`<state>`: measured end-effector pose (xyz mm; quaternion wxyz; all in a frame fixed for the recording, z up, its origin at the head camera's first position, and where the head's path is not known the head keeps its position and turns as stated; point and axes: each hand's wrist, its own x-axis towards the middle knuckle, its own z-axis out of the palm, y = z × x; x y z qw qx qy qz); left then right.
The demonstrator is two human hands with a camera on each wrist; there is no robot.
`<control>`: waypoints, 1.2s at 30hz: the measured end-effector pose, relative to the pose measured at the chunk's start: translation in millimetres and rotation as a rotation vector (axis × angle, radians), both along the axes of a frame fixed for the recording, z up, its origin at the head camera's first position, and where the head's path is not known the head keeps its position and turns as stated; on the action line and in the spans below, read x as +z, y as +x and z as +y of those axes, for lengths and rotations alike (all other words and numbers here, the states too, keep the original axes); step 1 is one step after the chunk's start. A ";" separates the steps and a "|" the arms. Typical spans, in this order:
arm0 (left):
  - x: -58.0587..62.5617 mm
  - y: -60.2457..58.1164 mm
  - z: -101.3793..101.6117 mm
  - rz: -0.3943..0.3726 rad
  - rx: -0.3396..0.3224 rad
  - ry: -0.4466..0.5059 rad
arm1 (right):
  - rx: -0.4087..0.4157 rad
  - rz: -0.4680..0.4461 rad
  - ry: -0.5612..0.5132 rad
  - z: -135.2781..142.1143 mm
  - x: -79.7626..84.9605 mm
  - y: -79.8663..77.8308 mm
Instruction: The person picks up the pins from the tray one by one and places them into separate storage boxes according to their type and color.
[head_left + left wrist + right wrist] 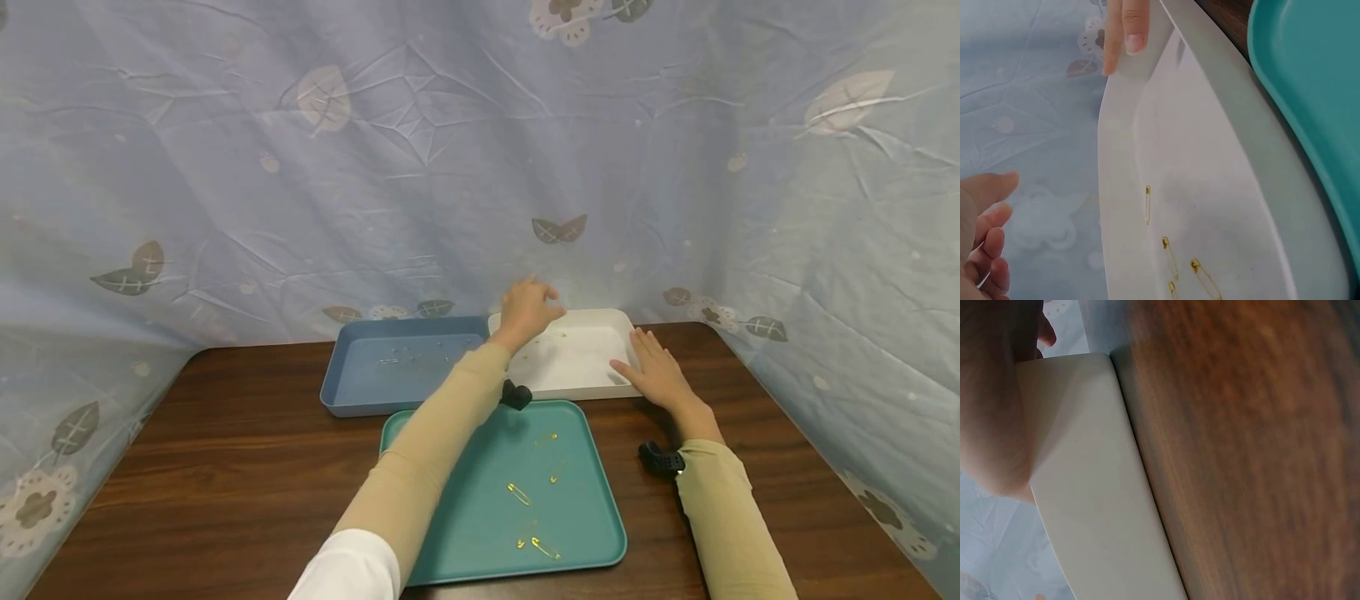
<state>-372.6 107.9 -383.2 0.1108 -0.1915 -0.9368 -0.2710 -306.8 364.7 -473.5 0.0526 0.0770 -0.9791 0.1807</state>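
My left hand [527, 310] hovers over the back left part of the white tray [577, 379], its fingers loosely bent and nothing between them. Several gold safety pins [1169, 257] lie on that tray's floor. At the tray's right end rests my right hand [658, 372], fingers straight along the rim and thumb reaching over it. The right wrist view has the hand against the tray's outer wall [1094, 469]. In front, the teal tray [457, 533] bears several more gold safety pins [519, 494], spread over its right half.
A blue tray [352, 383] with several small silvery pins [390, 361] stands left of the white one. All three trays sit close together on a dark wooden table [225, 467]. A patterned curtain [420, 167] hangs right behind them and along both sides.
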 end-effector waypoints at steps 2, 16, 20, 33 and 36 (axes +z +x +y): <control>-0.1 1.1 -0.3 -0.020 0.000 0.010 | -0.001 -0.001 -0.002 0.2 0.1 -0.4; -3.3 18.2 -11.9 0.002 -0.097 0.100 | 0.001 0.008 0.006 -1.0 0.0 -0.5; -1.8 26.7 -14.6 0.008 -0.129 0.153 | 0.003 0.014 0.002 -0.5 0.5 0.0; -1.5 56.6 -31.3 -0.055 -0.216 0.298 | 0.007 -0.012 0.001 0.7 2.2 -1.5; -3.6 63.7 -35.9 -0.069 -0.241 0.338 | 0.006 -0.024 -0.005 0.6 2.5 -1.5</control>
